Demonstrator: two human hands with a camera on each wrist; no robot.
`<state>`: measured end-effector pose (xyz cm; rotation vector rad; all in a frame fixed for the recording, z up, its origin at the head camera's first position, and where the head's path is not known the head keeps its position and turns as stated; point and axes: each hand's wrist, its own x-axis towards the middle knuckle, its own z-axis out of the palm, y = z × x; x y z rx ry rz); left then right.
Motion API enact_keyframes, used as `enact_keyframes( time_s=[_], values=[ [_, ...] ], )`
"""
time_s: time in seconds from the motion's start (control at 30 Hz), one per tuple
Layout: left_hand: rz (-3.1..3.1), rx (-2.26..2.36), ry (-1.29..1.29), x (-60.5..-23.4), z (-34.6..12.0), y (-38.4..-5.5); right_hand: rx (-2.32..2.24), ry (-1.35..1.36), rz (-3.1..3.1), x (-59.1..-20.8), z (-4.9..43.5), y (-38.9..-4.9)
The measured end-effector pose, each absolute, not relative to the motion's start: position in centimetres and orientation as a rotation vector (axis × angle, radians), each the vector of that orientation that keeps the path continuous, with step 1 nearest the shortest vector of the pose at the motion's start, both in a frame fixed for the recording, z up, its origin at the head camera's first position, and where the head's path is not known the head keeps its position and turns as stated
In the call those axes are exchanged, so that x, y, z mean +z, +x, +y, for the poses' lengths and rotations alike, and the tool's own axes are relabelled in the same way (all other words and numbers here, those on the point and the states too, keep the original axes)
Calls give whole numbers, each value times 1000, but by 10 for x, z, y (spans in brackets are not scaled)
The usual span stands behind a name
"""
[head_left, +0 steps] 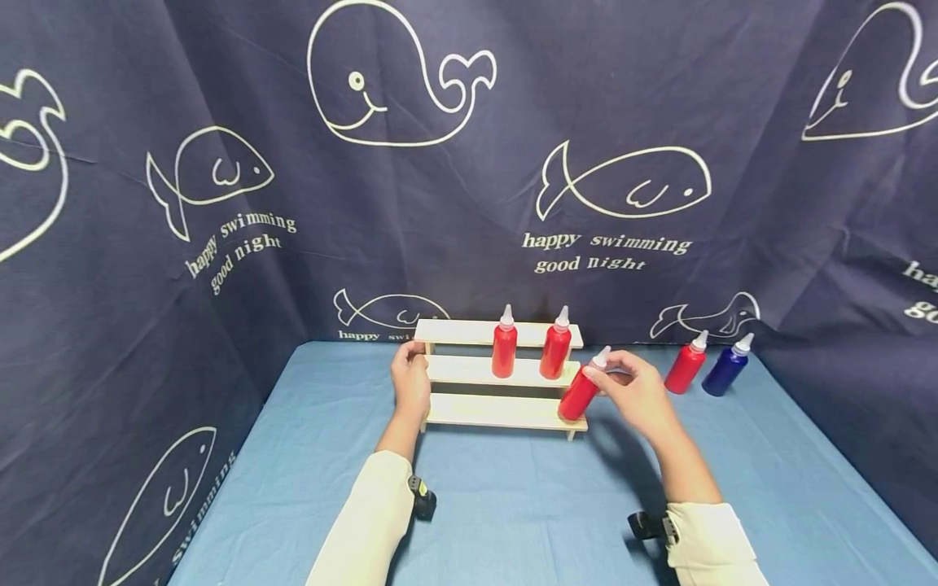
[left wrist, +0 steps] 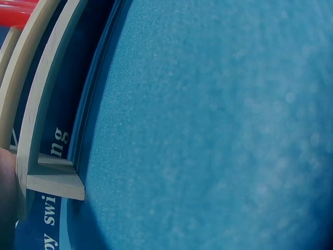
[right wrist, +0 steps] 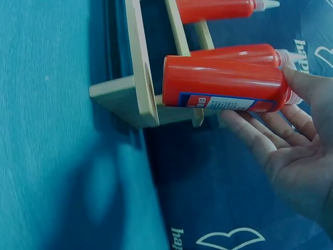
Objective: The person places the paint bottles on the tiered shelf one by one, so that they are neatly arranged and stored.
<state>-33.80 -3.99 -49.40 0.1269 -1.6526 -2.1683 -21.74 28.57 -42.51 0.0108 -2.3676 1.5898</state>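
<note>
1. Pinching a red bottle (head_left: pixel 579 397) up near its pale cap, the right grip (head_left: pixel 633 391) has thumb and fingers set on opposite sides of it, parted only by the bottle's own thickness.
2. That bottle leans, cap toward the right and base over the right end of the lowest shelf on a three-tier wooden rack (head_left: pixel 506 413) (from where I stand, I cannot tell whether the base touches the board).
3. A label (right wrist: pixel 218 101), white, blue and red, shows along its side in the right wrist view.
4. At the rack's left end, the left grip (head_left: pixel 410 381) is closed around the wood by the upper tiers; the left wrist view catches just a sliver of it.
5. Two more red bottles, a left one (head_left: pixel 503 350) and a right one (head_left: pixel 555 352), stand on the middle shelf, near each other and toward its right half.
6. Off to the far right, well apart from the rack, another red bottle (head_left: pixel 685 369) stands beside a blue bottle (head_left: pixel 725 371) on the blue-covered counter (head_left: pixel 498 505).
7. Dark cloth (head_left: pixel 440 203) printed with whales and fish (rather cheerful ones) hangs behind everything.
</note>
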Motion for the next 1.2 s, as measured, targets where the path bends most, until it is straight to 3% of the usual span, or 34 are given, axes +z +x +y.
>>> enact_keyframes(
  time_s=[0.4, 1.2],
  values=[
    [-1671, -2165, 121, -487, -40, -333, 1487, 115, -2373, -426, 256, -216],
    [-1647, -2174, 158, -496, -41, -339, 1769, 449, -2187, -430, 207, -221]
  ],
)
